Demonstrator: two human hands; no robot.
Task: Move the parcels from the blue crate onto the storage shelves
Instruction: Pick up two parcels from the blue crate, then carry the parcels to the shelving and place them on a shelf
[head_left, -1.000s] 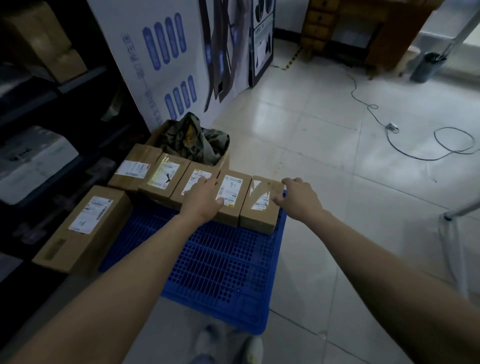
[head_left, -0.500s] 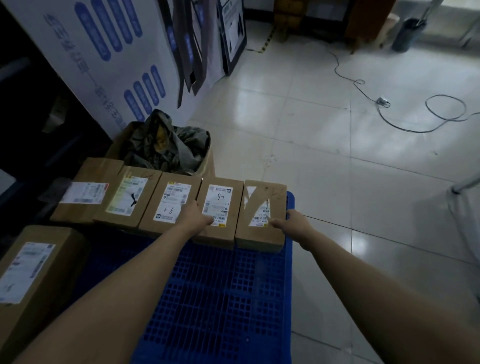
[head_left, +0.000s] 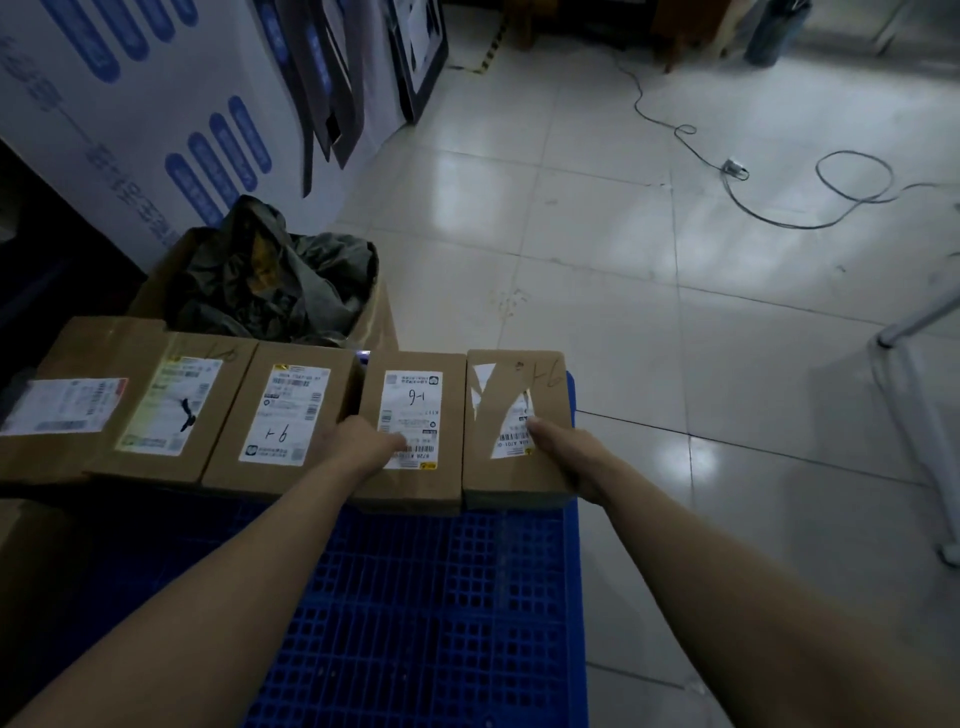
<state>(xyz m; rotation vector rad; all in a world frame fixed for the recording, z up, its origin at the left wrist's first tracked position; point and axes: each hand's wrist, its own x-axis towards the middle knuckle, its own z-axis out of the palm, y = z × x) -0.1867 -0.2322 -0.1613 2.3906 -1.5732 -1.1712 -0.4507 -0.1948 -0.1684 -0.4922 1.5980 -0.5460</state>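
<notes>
Several brown cardboard parcels with white labels lie in a row across the far end of the blue crate (head_left: 441, 597). My left hand (head_left: 363, 447) grips the near left edge of the parcel marked "1-6" (head_left: 415, 395), thumb on its label. My right hand (head_left: 566, 457) holds the near right corner of the rightmost parcel (head_left: 511, 384), the one with a torn label, thumb on top and fingers under its edge. Three more parcels (head_left: 291, 410) sit to the left in the same row. The storage shelves are out of view.
An open cardboard box stuffed with dark plastic wrap (head_left: 270, 280) stands just behind the row. A white printed panel (head_left: 156, 104) leans at the left. A cable (head_left: 779, 208) loops over the tiled floor at the right, beside a white metal leg (head_left: 914, 415).
My view has dropped closer to the crate. Both hands have slid from the parcels' tops to their near edges and closed on two adjacent parcels.
</notes>
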